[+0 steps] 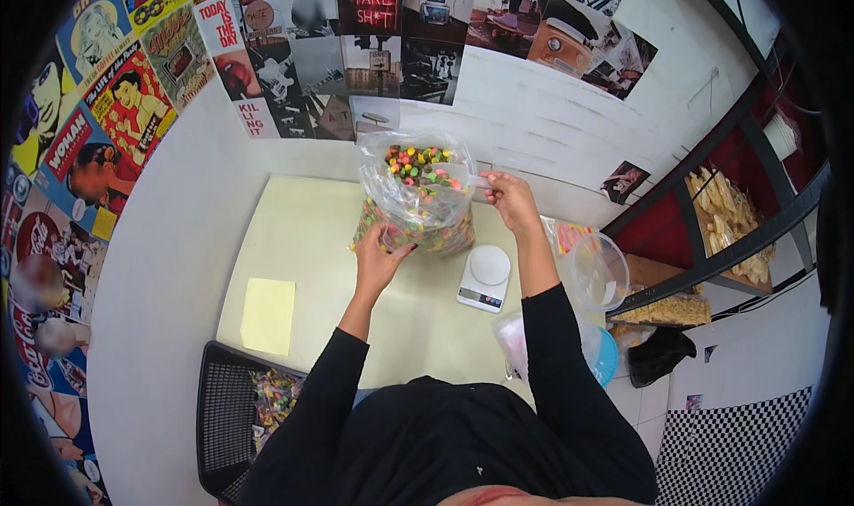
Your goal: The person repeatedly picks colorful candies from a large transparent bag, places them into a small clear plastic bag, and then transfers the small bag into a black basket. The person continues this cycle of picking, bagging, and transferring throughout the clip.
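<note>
A large clear plastic bag (pixel 373 162) full of colourful round candies (pixel 413 162) stands open near the wall. My right hand (pixel 512 199) grips the handle of a translucent plastic scoop (pixel 448 174), whose bowl sits among the candies at the bag's mouth. In front of the bag, my left hand (pixel 379 259) holds a small clear plastic item (pixel 398 237) between thumb and fingers; whether it is a cup or a small bag, I cannot tell. Just right of the bag, a white digital kitchen scale (pixel 484 278) lies on the pale yellow table (pixel 320 225).
A yellow paper sheet (pixel 268 316) lies at left. Below it, a black plastic basket (pixel 223 399) holds packed candies (pixel 273 399). At right are a clear round tub (pixel 598 272), a blue lid (pixel 606 359), plastic bags (pixel 510 346) and a metal-framed shelf (pixel 707 276). Postered walls border the table.
</note>
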Available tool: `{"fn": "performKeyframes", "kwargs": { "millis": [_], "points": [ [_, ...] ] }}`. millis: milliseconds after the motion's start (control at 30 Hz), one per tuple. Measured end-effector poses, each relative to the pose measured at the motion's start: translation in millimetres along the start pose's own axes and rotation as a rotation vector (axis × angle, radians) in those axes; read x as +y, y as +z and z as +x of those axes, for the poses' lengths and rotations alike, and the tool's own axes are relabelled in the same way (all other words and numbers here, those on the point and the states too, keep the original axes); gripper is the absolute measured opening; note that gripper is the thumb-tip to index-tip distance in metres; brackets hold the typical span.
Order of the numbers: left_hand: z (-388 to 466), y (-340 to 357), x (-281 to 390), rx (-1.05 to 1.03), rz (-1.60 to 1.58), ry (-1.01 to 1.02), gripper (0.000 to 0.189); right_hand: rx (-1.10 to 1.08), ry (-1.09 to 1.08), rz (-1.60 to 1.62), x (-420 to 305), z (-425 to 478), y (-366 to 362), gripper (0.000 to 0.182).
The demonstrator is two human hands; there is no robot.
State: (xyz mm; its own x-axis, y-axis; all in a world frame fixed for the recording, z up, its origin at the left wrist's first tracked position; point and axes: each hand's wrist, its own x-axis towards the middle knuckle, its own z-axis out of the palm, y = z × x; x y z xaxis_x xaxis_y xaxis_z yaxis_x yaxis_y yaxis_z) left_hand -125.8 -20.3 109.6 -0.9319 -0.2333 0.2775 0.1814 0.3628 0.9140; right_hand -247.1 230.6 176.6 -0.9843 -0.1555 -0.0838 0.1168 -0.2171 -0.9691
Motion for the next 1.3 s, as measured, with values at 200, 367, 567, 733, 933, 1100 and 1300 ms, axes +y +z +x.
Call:
{"fn": "performKeyframes", "kwargs": {
  "millis": [200, 367, 567, 733, 933, 1100, 1300],
  "points": [
    [-29, 22, -4, -0.032, 0.137, 0.040, 0.047, -0.108, 0.085, -0.135, -6, -60, -21, 0.019],
    [-63, 44, -12, -0.089, 0.142, 0.031, 0.047, -0.121, 0.062, -0.413, 5, -106, -21, 0.018],
    [-101, 70, -5, -0.100, 0.163, 0.103, 0.045, -0.159, -0.198, -0.960, -3, -149, 9, 0.021],
    [-116, 82, -7, -0.139, 0.047, -0.030, 0.050, -0.213, -0.495, -1.133, -7, -178, 30, 0.016],
    [-121, 84, -13, -0.124, -0.128, -0.042, 0.046, -0.306, -0.529, -1.227, -19, -194, 42, 0.016],
    [-120, 79, -2, -0.145, -0.211, -0.163, 0.044, -0.308, -0.599, -1.162, -24, -191, 38, 0.014],
    [-114, 75, -2, -0.191, -0.221, -0.169, 0.047, -0.257, -0.564, -1.108, -32, -193, 39, 0.013]
  ]
}}
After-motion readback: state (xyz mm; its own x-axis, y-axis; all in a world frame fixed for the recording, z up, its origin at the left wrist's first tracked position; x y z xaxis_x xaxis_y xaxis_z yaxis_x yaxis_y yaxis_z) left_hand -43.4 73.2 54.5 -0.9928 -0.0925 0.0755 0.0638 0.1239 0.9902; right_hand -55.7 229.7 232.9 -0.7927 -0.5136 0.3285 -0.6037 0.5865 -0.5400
